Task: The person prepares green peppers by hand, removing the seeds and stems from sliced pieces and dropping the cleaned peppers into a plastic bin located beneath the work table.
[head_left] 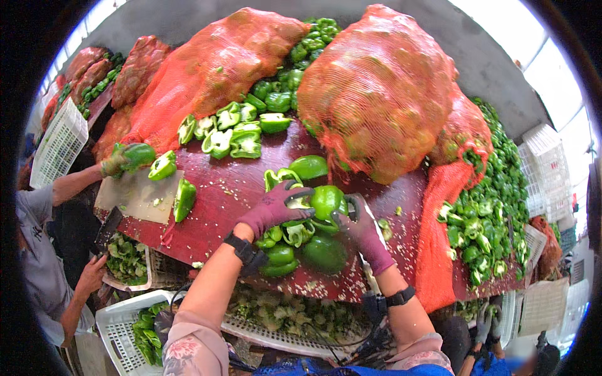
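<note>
In front of me, a whole green bell pepper (329,202) is gripped between my two gloved hands. My left hand (279,210) curves its fingers against the pepper's left side, over cut pieces. My right hand (364,233) has its thumb and fingers on the right side. Beside the right hand and wrist runs a long pale strip (370,276) that I cannot make out clearly. Cut pepper pieces (298,233) lie under the left hand. Nearby on the dark red table (219,241) are a whole pepper (309,167), a dark green one (325,254) and another below my left hand (279,260).
Large red mesh sacks (382,94) and pepper halves (232,139) stand across the far side. At left, a co-worker's gloved hand (128,158) holds a pepper near a cutting board (147,197); the other holds a cleaver (108,229). Cut peppers (483,238) heap at right. White crates (116,319) stand below.
</note>
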`<state>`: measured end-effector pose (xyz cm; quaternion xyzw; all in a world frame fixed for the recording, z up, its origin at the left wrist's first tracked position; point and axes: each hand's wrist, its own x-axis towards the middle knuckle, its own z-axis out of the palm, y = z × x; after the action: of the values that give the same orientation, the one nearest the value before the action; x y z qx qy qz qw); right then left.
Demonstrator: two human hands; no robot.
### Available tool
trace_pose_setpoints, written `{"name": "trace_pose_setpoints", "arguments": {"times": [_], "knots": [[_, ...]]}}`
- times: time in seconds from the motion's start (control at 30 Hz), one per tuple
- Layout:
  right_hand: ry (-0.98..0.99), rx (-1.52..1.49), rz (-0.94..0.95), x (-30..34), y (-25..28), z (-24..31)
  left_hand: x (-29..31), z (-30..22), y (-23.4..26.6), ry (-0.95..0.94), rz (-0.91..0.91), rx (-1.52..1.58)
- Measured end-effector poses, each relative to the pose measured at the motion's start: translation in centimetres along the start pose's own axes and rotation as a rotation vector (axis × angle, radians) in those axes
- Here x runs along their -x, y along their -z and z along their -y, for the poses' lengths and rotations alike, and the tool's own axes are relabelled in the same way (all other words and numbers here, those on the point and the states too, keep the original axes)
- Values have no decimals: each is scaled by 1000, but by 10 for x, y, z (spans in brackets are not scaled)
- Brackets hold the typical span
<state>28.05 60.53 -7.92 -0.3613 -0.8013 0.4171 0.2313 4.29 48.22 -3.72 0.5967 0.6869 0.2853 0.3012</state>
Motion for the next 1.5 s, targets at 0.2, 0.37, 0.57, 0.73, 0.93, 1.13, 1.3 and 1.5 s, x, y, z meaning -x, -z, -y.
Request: {"name": "trace_pose_setpoints", "arguments": {"times": [0.2,0.37,0.57,0.73,0.93,1.13,1.3,1.5], "knots": [[-148,89,-61,76,22,45,8,-17,2,-42,-201,-416],[111,416,148,112,22,57,49,-75,-7,-107,-376,-374],[163,849,155,103,-10,64,103,-112,-57,-99,-425,-211],[20,734,216,94,-11,69,124,-67,-94,73,-620,243],[-110,-758,250,100,4,55,146,-54,-115,128,-706,611],[100,-1032,410,131,2,73,149,-106,-120,221,-334,1568],[-8,-417,359,106,-8,57,159,-101,-112,193,-346,1629],[482,172,49,119,-12,80,161,-93,-103,305,-555,1046]]}}
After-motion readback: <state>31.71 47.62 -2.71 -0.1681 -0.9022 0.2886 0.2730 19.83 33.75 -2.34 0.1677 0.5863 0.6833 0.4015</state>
